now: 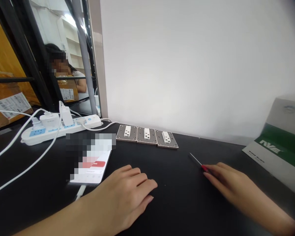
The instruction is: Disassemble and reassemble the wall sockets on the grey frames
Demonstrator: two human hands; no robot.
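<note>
My right hand [232, 183] pinches the red handle of a slim screwdriver [196, 159], whose metal shaft points away toward the upper left, low over the black table. My left hand [127, 193] rests palm down on the table with its fingers loosely bent and a little apart, nothing visible in them. Beyond both hands, three square wall switch plates lie side by side near the wall: a left plate [122, 134], a middle plate [141, 137] and a right plate [159, 141]. Each has a white terminal block in its middle.
A lit phone [88, 177] lies left of my left hand, with a white cable at its near end. Behind it is a white power strip [93, 122] with several plugs. A green and grey package [285, 144] stands at right. A person sits beyond the rack.
</note>
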